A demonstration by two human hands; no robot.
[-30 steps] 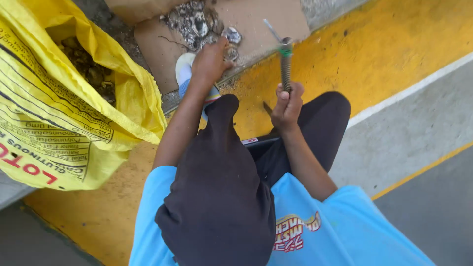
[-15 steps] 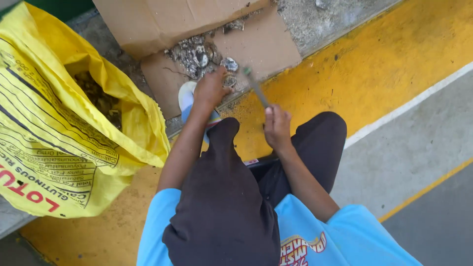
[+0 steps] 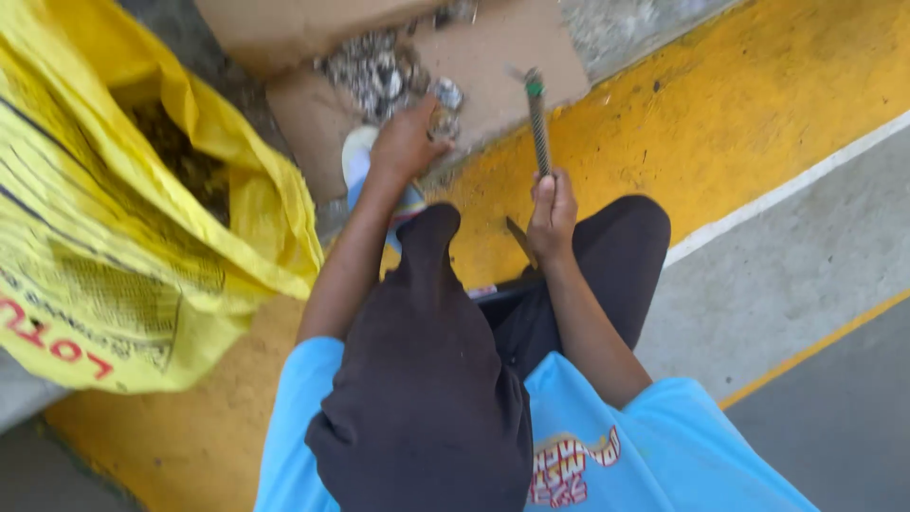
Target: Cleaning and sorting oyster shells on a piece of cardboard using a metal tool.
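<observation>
My left hand (image 3: 403, 142) pinches a small greyish shell-like piece (image 3: 442, 121) against the cardboard sheet (image 3: 493, 66), just beside a pile of similar grey pieces (image 3: 374, 68). My right hand (image 3: 552, 213) has a closed grip on a ribbed metal rod (image 3: 538, 128), held upright over the yellow floor stripe (image 3: 720, 123). Yellow sack (image 3: 142, 265) open at left.

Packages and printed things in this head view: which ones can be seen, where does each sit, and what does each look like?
Yellow sack: far left, open-mouthed, bulging, woven plastic with black and red print, dark material inside.
Cardboard sheet: top centre on the ground, flat, brown, carrying a heap of small grey pieces; the left hand touches it.
Printed emblem: bottom centre, on the blue shirt, red and white.
</observation>
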